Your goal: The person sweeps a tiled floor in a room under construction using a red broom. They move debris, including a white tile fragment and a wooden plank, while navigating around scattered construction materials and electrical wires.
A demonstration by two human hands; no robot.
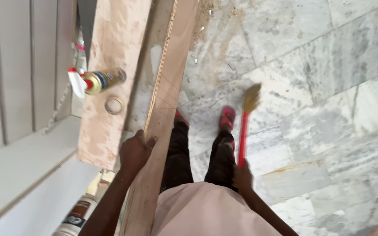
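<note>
My left hand [134,150] grips the edge of a long wooden plank [167,91] that stands on edge and runs away from me across the floor. My right hand [242,175] holds the red handle of a broom [244,131]; its straw head [252,98] rests on the grey marble floor just right of my red shoes [227,118]. My dark trousers and pale shirt fill the bottom centre.
A wider pale board [110,83] lies to the left, carrying a spray can [103,81] and a roll of tape [113,105]. Another can [76,216] lies below it. A white panelled wall and ledge [18,161] bound the left. Sawdust lies on the floor [329,87] at the top.
</note>
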